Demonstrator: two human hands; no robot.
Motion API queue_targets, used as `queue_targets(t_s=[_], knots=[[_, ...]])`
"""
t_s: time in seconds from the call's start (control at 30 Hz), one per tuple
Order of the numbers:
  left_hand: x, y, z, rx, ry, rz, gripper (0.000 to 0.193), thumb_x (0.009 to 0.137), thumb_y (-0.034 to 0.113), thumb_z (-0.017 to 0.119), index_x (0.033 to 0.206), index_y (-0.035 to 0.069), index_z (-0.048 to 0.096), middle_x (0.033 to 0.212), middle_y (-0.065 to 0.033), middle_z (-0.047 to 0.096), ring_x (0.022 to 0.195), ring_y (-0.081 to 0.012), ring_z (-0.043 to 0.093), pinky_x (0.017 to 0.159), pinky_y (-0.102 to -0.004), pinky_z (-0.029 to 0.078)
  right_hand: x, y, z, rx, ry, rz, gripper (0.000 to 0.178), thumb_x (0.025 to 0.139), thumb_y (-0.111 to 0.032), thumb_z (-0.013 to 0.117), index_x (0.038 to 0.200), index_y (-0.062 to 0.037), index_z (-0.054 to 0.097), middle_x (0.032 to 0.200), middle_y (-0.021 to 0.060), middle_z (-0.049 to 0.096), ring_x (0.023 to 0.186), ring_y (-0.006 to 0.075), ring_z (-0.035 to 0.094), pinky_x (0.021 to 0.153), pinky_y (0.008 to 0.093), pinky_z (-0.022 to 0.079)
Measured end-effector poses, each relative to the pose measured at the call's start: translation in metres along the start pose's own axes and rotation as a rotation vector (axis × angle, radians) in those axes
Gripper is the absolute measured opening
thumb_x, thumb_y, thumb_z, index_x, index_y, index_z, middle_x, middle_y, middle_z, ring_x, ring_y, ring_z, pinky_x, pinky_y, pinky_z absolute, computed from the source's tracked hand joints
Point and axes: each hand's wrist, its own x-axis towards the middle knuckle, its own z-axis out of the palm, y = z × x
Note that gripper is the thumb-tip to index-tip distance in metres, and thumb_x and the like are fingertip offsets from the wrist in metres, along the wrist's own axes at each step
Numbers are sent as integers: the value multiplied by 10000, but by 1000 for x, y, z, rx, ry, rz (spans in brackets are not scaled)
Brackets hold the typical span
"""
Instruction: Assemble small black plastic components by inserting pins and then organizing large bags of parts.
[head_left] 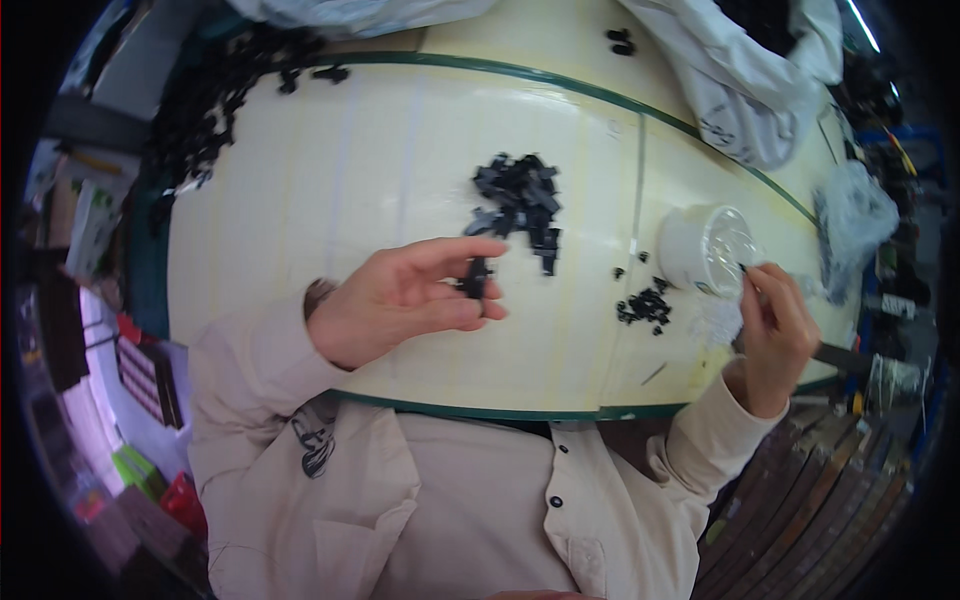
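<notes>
My left hand (390,305) is closed over the middle of the table, pinching a small black plastic part (476,278) upright between thumb and fingers. Just beyond it lies a heap of black and grey plastic parts (520,190). On the right, my right hand (782,330) is closed in a pinch at the mouth of a white tub (688,245) tipped toward it. A tiny dark piece (743,267) shows at those fingertips; its kind is too small to make out. Left of that hand, very small black pieces (645,305) lie in a loose pile beside the tub.
A large mass of black parts (205,110) covers the far left corner of the table (300,220). White sacks (745,100) lie along the back. A clear plastic bag (858,215) sits at the right edge. A thin sliver (654,374) lies near the front edge.
</notes>
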Motion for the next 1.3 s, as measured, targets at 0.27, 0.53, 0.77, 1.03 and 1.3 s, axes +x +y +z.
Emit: queue_targets(t_s=[0.27, 0.53, 0.77, 1.03, 1.3], knots=[[4, -5, -1, -119, -50, -103, 390, 933, 97, 474, 1312, 38, 407, 1034, -75, 590, 964, -166, 605, 808, -272, 506, -18, -96, 46, 1012, -199, 80, 222, 629, 173, 609, 821, 68, 642, 835, 191, 644, 608, 175, 640, 507, 231, 523], [5, -10, -4, -199, -50, -181, 333, 930, 135, 499, 1244, 28, 475, 1068, -89, 624, 968, -152, 602, 811, -258, 496, -21, -110, 71, 1178, -290, 240, 173, 707, 141, 619, 858, 57, 630, 896, 175, 638, 627, 155, 641, 528, 218, 518], [4, -8, -4, -158, 44, -161, 275, 913, 108, 521, 1168, 6, 517, 1025, -109, 633, 930, -173, 625, 773, -253, 508, -23, -111, 74, 1300, -224, 420, 116, 744, 146, 570, 820, 66, 607, 894, 191, 606, 519, 125, 568, 413, 194, 442], [-19, 22, -103, 696, 1013, 353, 200, 815, 78, 647, 999, 2, 628, 829, -43, 646, 647, -80, 595, 554, -183, 471, -32, -93, 76, 1356, -237, 586, 111, 749, 135, 583, 826, 62, 615, 908, 177, 618, 523, 107, 565, 415, 185, 440], [14, 8, -42, 1431, 597, 778, 243, 700, 88, 743, 909, 40, 629, 912, -102, 542, 763, -220, 555, 605, -278, 469, -32, -91, 78, 1388, -258, 625, 106, 758, 120, 600, 841, 59, 624, 925, 157, 630, 548, 101, 581, 428, 189, 460]])
